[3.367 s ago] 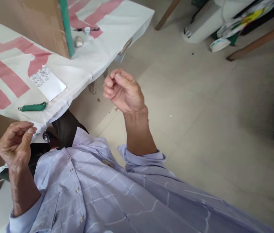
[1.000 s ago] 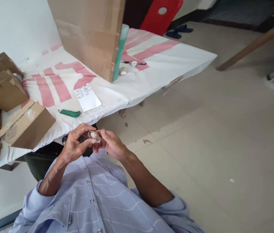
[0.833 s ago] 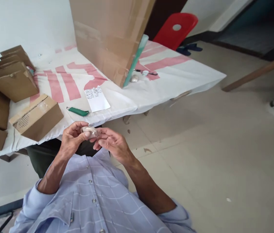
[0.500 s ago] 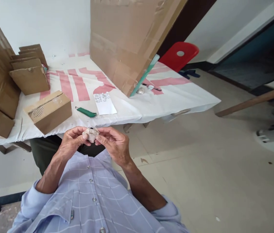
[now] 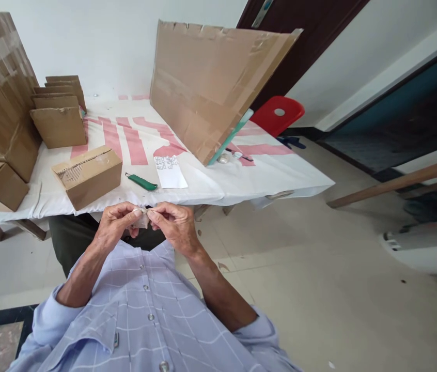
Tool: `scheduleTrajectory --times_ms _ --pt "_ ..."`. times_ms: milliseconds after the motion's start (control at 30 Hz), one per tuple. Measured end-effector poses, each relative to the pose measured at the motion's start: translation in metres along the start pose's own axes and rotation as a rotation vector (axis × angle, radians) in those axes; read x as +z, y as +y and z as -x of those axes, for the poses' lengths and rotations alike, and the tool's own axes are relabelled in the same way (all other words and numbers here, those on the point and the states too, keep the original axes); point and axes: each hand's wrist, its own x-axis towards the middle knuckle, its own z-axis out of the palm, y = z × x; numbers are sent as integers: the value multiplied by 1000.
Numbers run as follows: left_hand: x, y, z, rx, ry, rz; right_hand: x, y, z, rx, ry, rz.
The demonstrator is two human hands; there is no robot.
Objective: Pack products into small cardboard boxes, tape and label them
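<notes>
This is looking like a simple indoor workroom, with cardboard boxes [image 5: 93, 178] and a green cutter [image 5: 141, 182] sitting on a cloth-covered table [image 5: 253, 183] above a tiled floor [image 5: 280, 284].

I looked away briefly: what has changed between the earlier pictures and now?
The left hand and right hand, wide apart in the earliest picture, have come inward to meet in front of the shirt, where both now pinch a small pale item not seen in them then. The camera view has turned. The green cutter and white paper lie as they did on the tablecloth.
</notes>
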Motion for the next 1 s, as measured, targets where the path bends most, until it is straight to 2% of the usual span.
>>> scheduleTrajectory --times_ms 200,367,567,700,800,867,1000 --pt "3 0 -7 -129 -4 105 5 4 -3 14 -24 36" --pt "4 -1 -13 -158 6 183 3 2 -4 2 -87 80" --pt "-1 -8 -20 -92 25 70 8 9 -7 -142 -75 309" --pt "1 -19 -38 -30 51 23 4 25 -18 -167 -49 407" --pt "10 -25 -55 -41 -10 20 -8 39 -31 -91 2 325" --pt "14 -27 -65 -12 -54 -38 -19 49 -41 28 15 158" --pt "14 -24 -83 108 -97 -296 -36 64 -57 286 -43 -206"
